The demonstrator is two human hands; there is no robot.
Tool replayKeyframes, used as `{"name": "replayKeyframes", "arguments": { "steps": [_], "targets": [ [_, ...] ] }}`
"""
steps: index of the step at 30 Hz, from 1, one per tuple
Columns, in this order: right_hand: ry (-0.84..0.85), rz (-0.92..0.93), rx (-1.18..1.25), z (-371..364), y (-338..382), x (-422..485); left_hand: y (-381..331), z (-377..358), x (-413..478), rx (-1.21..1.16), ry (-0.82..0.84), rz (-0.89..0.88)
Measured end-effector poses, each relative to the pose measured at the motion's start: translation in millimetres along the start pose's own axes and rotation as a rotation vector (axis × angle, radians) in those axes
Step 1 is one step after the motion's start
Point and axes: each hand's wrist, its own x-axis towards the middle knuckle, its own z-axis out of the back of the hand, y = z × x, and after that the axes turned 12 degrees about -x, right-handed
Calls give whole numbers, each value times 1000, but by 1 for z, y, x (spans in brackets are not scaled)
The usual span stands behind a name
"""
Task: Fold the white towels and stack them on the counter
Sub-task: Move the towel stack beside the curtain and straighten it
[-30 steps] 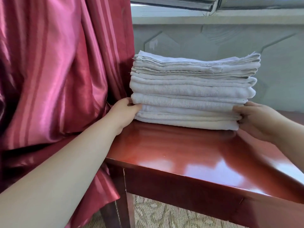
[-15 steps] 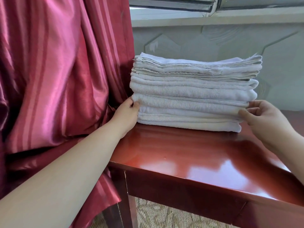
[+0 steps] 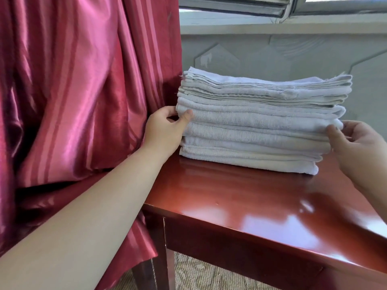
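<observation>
Soft daylight comes in from the window [image 3: 345, 3] at the top. It makes white shiny spots on the red worktop [image 3: 251, 206] and pink shine on the curtain [image 3: 73, 91]. The curtain folds are dark. The towels [image 3: 261, 126] look clear and sharp. Straight lines bend a little near the edges.
</observation>
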Motion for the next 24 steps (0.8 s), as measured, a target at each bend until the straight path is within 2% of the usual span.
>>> {"name": "replayKeyframes", "arguments": {
  "steps": [3, 9, 13, 16, 18, 22, 24],
  "targets": [
    [-33, -12, 64, 1, -7, 5, 2, -1, 3, 3, -19, 41],
    [68, -24, 275, 4, -6, 5, 2, -4, 7, -98, -72, 72],
    [106, 23, 221, 0, 11, -1, 5, -7, 11, -167, -158, 46],
    [112, 70, 188, -1, 16, 0, 12, -11, 13, -94, -227, -20],
    [112, 74, 207, 0, 16, 1, 15, -13, 14, -85, -238, -4],
    [151, 55, 276, 6, 8, 4, 19, -10, 16, -160, -173, 152],
    [149, 35, 299, 10, 0, 7, 16, -13, 16, -203, -122, 160]
  ]
}}
